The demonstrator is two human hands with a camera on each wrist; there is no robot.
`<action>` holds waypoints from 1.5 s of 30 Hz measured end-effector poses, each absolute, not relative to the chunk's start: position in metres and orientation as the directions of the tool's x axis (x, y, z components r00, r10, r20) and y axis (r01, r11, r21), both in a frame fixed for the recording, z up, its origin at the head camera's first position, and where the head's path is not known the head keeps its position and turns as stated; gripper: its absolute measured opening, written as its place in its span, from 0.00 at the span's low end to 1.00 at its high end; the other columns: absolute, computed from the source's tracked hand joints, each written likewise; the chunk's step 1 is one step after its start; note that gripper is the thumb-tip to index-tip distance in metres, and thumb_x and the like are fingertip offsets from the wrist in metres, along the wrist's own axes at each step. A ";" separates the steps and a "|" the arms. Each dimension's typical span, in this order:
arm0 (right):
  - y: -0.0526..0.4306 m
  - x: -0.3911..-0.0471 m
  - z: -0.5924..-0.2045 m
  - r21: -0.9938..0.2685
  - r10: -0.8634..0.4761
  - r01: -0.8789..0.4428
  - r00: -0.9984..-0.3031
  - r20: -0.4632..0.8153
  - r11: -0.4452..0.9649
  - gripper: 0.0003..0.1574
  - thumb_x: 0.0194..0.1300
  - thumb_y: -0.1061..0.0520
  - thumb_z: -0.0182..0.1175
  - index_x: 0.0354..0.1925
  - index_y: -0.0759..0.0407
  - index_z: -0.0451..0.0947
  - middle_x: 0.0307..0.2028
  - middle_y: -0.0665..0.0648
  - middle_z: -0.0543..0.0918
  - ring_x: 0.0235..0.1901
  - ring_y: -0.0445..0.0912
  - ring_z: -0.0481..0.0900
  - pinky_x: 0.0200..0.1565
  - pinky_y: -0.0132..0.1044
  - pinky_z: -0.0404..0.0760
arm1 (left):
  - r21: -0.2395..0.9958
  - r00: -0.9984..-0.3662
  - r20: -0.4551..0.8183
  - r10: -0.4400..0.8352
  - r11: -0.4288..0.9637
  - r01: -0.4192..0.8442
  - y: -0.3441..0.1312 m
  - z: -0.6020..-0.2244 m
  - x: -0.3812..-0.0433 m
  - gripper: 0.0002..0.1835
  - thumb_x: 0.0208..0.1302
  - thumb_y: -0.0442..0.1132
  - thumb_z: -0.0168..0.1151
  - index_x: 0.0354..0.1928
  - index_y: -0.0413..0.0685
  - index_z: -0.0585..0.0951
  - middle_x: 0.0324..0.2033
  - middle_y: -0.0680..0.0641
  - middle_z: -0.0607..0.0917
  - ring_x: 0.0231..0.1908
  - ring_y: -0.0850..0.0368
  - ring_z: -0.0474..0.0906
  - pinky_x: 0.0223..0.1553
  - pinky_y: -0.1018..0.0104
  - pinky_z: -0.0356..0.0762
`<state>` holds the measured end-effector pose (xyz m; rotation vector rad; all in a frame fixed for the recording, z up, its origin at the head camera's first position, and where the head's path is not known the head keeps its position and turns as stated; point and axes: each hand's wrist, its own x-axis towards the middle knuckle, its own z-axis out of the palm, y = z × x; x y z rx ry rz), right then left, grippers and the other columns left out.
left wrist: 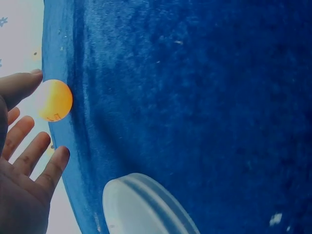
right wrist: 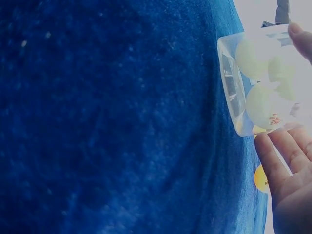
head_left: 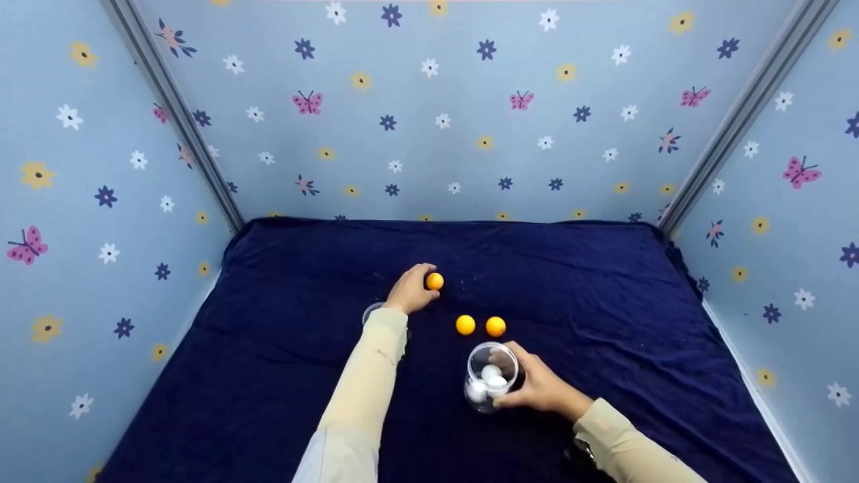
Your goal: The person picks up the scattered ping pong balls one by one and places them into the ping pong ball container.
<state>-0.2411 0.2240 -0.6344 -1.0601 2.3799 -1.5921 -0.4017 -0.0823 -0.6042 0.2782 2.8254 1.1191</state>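
My left hand reaches forward over the cloth, holding an orange ping-pong ball between thumb and fingertips. In the left wrist view the thumb lies against that ball and the other fingers spread out below it. With thumb and fingers around its side, my right hand grips a clear plastic jar, open at the top and slightly tilted. Several white ping-pong balls lie inside the jar. Just beyond it, two more orange balls, one on the left and one on the right, sit on the cloth.
A round translucent lid lies beneath the left forearm, mostly hidden in the head view. Dark blue cloth covers the table, with soft wrinkles. Flower-patterned walls rise at the back and both sides, joined by grey corner posts.
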 end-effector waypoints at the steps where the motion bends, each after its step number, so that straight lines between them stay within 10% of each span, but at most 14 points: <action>1: 0.224 -0.241 -0.634 -0.842 -0.586 -0.495 -0.755 0.293 0.216 0.50 0.46 0.57 0.89 0.64 0.63 0.75 0.56 0.67 0.89 0.57 0.62 0.88 0.65 0.36 0.81 | 0.686 -0.980 -0.017 0.201 0.715 0.134 -0.082 -0.606 -0.403 0.33 0.72 0.36 0.73 0.76 0.47 0.76 0.73 0.42 0.80 0.73 0.44 0.76 0.76 0.48 0.73; 15: 0.221 -0.243 -0.636 -0.827 -0.572 -0.510 -0.761 0.306 0.237 0.53 0.41 0.64 0.89 0.62 0.71 0.74 0.54 0.74 0.88 0.56 0.70 0.87 0.65 0.36 0.83 | 0.674 -0.986 0.060 0.156 0.722 0.155 -0.084 -0.675 -0.446 0.34 0.69 0.45 0.76 0.74 0.47 0.78 0.69 0.41 0.83 0.70 0.43 0.80 0.73 0.46 0.76; 45: 0.223 -0.242 -0.633 -0.854 -0.589 -0.478 -0.757 0.282 0.205 0.51 0.47 0.57 0.89 0.64 0.65 0.74 0.57 0.69 0.89 0.58 0.61 0.88 0.65 0.35 0.82 | 0.625 -0.993 0.098 0.059 0.773 0.108 -0.075 -0.676 -0.449 0.19 0.71 0.47 0.74 0.60 0.51 0.83 0.55 0.46 0.89 0.56 0.47 0.87 0.59 0.48 0.85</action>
